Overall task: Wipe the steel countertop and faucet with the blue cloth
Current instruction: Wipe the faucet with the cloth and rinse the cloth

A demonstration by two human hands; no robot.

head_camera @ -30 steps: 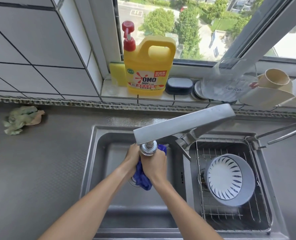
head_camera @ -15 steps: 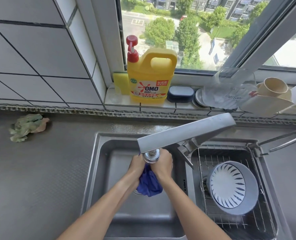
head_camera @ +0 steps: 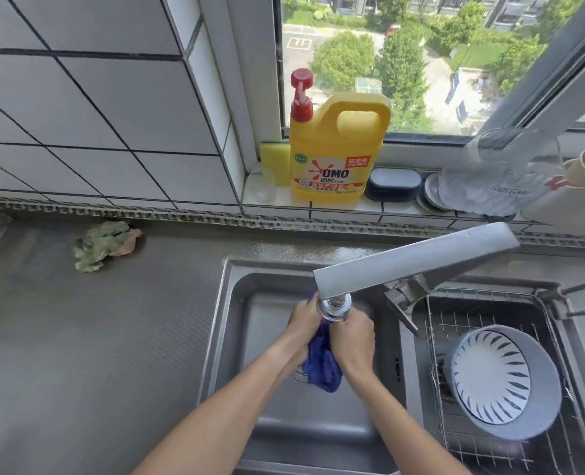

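The blue cloth [head_camera: 320,363] is bunched between both hands over the left sink basin [head_camera: 249,330], just under the faucet's round nozzle [head_camera: 333,305]. My left hand [head_camera: 303,323] grips the cloth's upper end. My right hand [head_camera: 352,341] is curled round the cloth from the right. The lower tail of the cloth hangs below the hands. The flat steel faucet spout [head_camera: 414,264] reaches from the back right over the basin. The textured steel countertop [head_camera: 95,337] spreads to the left of the sink.
A crumpled green rag [head_camera: 104,245] lies on the counter by the tiled wall. A yellow detergent bottle [head_camera: 335,156], a sponge [head_camera: 273,162] and a dark dish [head_camera: 393,183] stand on the windowsill. A wire rack [head_camera: 435,337] in the right basin holds a bowl [head_camera: 503,382].
The view has shifted, so everything sits lower and further right in frame. Both hands stay under the nozzle with the cloth, which now hangs longer between them.
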